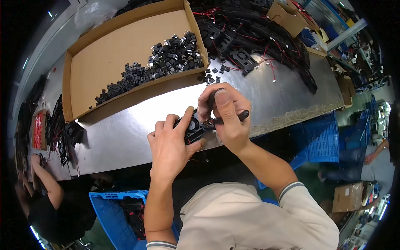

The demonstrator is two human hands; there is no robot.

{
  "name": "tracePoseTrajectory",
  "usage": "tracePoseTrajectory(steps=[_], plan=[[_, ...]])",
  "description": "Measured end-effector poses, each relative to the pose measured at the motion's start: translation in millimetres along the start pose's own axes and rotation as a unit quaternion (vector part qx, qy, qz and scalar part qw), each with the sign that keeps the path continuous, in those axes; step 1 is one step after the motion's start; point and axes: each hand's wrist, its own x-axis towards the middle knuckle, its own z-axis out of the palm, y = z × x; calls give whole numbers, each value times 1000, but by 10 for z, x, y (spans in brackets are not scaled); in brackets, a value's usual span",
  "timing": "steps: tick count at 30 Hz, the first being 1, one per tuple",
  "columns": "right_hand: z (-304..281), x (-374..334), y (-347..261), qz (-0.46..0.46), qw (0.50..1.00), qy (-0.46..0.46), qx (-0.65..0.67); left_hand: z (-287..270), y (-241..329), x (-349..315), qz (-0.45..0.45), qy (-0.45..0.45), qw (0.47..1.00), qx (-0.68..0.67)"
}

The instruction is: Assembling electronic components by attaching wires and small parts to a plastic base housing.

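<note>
My left hand holds a small black fan unit on the table's near edge. Its forefinger lies along the far side and its thumb along the near side. My right hand is closed round a black-handled hand tool; one rounded handle end sticks out beyond the fingers. The tool's working end meets the fan unit's right side, by some small coloured wires. Fingers hide much of the tool, so its exact kind cannot be told.
A shallow cardboard box holds a heap of small black parts; several lie loose beside it. Black frames with red wires pile up at the back right. Blue crates stand below the metal table. Another person's arm is at left.
</note>
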Motion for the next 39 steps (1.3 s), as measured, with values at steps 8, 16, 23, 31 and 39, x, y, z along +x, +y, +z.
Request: tracePoseTrajectory(steps=[8,16,23,31,39], plan=[[67,-6,20,0,1000,17,-14,-16,25,-8,0,-5,1000,6],[116,82,9,6,997,-3,-82,-55,4,23,9,-26,1000,3],[28,253,-77,73,992,-95,-25,-94,-160,235,57,-38,997,-23],[-296,670,-18,153,793,-570,148,-198,-406,823,273,-120,954,-34],[-504,355,-178,109,970,-196,92,-177,-274,472,137,-75,988,-4]])
